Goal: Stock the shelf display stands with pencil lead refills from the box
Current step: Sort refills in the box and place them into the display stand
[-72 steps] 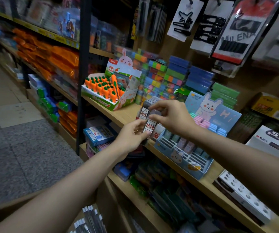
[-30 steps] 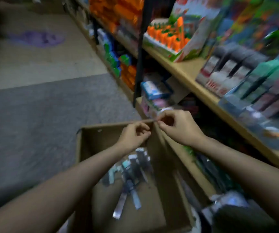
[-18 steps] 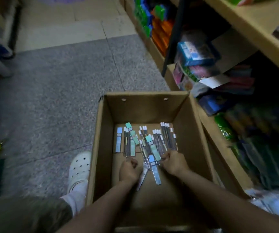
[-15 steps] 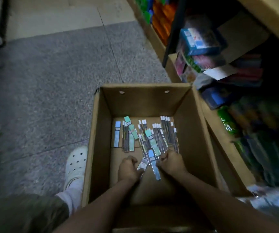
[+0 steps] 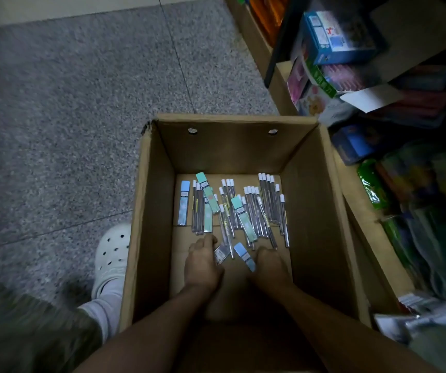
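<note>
An open cardboard box (image 5: 321, 189) stands on the floor below me. Several pencil lead refills (image 5: 254, 208) lie loose on its bottom: clear tubes with white caps and flat green and blue cases. Both hands are down inside the box at the near edge of the pile. My left hand (image 5: 203, 265) has its fingers curled round a small grey refill case (image 5: 221, 253). My right hand (image 5: 270, 267) pinches a light blue refill case (image 5: 244, 256) by its near end. The shelf display stands are out of view.
Low wooden shelves (image 5: 364, 219) run along the box's right side, crammed with boxed and bagged stationery (image 5: 337, 36). My foot in a white clog (image 5: 111, 254) stands against the box's left wall. Grey speckled floor (image 5: 68, 103) lies to the left.
My hands left the shelf display stand and went down into the box. In the last half second the left hand closed on the grey case; the right holds the blue one.
</note>
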